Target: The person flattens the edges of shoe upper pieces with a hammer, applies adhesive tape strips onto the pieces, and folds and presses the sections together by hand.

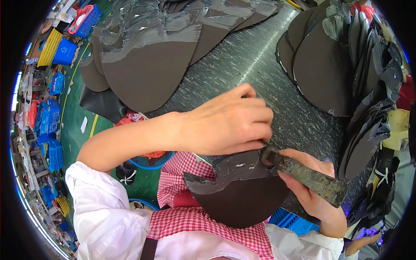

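Note:
My left hand [236, 125] reaches across from the left with its fingers curled closed, knuckles up. Its fingertips are hidden, close to the upper edge of a dark brown rounded sheet piece [242, 203]. That piece lies in front of my body, with a grey-black smeared band and a ragged upper edge. My right hand [312, 186] is wrapped round a grimy, flat-handled tool [312, 177], whose dark narrower end meets the piece near my left fingertips. Beyond my hands, similar brown pieces [147, 69] lie overlapped on the dark speckled tabletop [242, 78].
More brown pieces [323, 65] are stacked at the right, several standing on edge. A blue basket [294, 221] sits below the table edge by my right forearm. On the left, blue crates [50, 117] and a yellow basket [50, 47] line the green floor. Another person's arm [362, 243] shows at lower right.

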A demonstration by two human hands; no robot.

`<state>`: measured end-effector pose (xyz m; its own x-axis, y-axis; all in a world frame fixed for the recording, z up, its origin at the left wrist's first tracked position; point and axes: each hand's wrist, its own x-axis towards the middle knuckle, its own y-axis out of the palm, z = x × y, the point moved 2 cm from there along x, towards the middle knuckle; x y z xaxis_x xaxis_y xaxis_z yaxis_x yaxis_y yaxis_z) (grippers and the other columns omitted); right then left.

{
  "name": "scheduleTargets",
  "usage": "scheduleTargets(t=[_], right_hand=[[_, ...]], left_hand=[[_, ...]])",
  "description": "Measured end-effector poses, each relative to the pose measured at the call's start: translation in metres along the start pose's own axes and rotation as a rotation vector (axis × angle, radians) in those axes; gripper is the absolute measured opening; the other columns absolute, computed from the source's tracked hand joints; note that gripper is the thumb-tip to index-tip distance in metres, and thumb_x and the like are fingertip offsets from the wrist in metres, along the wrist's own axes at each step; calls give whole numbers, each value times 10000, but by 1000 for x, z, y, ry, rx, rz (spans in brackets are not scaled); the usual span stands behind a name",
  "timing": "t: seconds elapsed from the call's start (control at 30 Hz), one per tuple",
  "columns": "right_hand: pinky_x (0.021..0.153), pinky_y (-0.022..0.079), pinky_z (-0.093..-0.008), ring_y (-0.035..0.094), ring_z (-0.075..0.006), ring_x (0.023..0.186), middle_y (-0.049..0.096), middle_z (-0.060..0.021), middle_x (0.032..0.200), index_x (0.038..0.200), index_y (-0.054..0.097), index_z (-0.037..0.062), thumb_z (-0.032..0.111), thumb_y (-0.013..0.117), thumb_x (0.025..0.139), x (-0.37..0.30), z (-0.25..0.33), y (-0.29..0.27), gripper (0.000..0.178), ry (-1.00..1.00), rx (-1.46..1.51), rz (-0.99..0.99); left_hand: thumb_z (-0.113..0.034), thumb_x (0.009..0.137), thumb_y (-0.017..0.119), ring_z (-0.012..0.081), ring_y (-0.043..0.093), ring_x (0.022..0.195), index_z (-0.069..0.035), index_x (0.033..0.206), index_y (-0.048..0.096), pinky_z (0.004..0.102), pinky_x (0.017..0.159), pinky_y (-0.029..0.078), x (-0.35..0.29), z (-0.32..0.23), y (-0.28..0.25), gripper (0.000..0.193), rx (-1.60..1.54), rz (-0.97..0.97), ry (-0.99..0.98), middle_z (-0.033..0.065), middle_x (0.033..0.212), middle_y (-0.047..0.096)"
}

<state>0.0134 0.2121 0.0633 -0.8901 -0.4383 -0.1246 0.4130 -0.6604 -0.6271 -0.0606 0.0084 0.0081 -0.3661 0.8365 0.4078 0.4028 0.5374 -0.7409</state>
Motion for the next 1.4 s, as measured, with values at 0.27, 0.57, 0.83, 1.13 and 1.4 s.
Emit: scheduleTargets(t=[0.27, 0.57, 0.83, 1.13, 1.4], right_hand=[[613, 501, -294, 670, -228, 660, 689, -117, 843, 1064, 659, 20, 77, 718, 797, -3, -1, 0, 279, 21, -76, 1], [622, 512, -296, 681, -237, 676, 691, -133, 881, 1058, 653, -5, 45, 705, 799, 8, 3, -2, 269, -26, -55, -14], [612, 508, -298, 677, -242, 667, 686, -135, 858, 1050, 651, -7, 41, 708, 791, 14, 2, 1, 269, -70, -34, -9], [617, 480, -287, 666, -249, 672, 688, -126, 877, 1045, 662, 15, 82, 726, 774, 19, 9, -1, 286, -94, -147, 3], [613, 496, -299, 668, -255, 665, 686, -129, 860, 1045, 659, -1, 43, 722, 764, 16, 6, -3, 292, -149, -185, -42]], left_hand=[[-143, 784, 684, 188, 556, 766, -51, 873, 626, 362, 811, 449, 1, 4, -2, 141, 30, 112, 230, 31, 876, 572], [-187, 745, 729, 184, 565, 844, -90, 960, 663, 375, 845, 435, -7, -2, -15, 244, 145, 102, 118, 41, 952, 590], [-135, 747, 724, 172, 571, 852, -76, 913, 688, 380, 836, 411, -24, -5, -1, 179, -61, -73, -27, 11, 934, 614], [-130, 698, 717, 180, 569, 816, -68, 911, 682, 377, 839, 433, -26, -32, -3, 224, 242, -3, -64, 16, 925, 615], [-123, 706, 734, 221, 587, 856, -34, 941, 680, 373, 812, 462, -33, -39, 7, 257, 143, -99, -152, 58, 965, 615]])
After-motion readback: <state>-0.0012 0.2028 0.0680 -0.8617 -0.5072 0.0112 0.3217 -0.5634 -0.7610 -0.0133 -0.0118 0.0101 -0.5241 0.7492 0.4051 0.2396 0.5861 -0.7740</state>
